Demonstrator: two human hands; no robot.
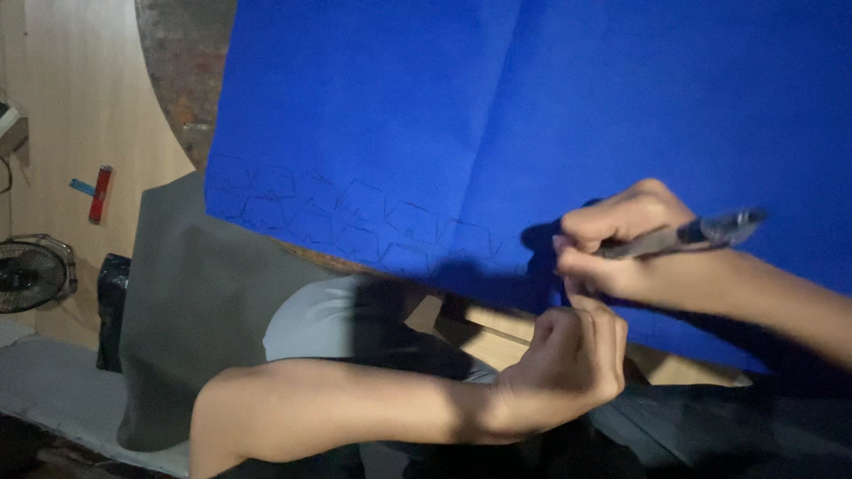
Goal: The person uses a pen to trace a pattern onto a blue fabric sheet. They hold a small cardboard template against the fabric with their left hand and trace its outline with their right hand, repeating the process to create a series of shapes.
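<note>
Head cam: blue sheet (497, 115) fills most of the view, faint pen outlines drawn along its lower left edge. Right hand (621, 244) clenched round a clear-barrelled pen (688, 235), tip hidden behind the fingers, pressed to the sheet nr its bottom edge. Left hand (568, 364) curled into a fist just below, at the sheet's lower edge; can't tell if it's pinching anything. Fan (31, 273) far left, red lighter-like item (100, 193) above it.

1 blue sheet (532, 115), 1 pen (683, 236), 2 hands: left hand (568, 359), right hand (621, 239). Also 1 fan (31, 273), 1 red lighter (100, 193), 1 black bag (113, 310), approx.
</note>
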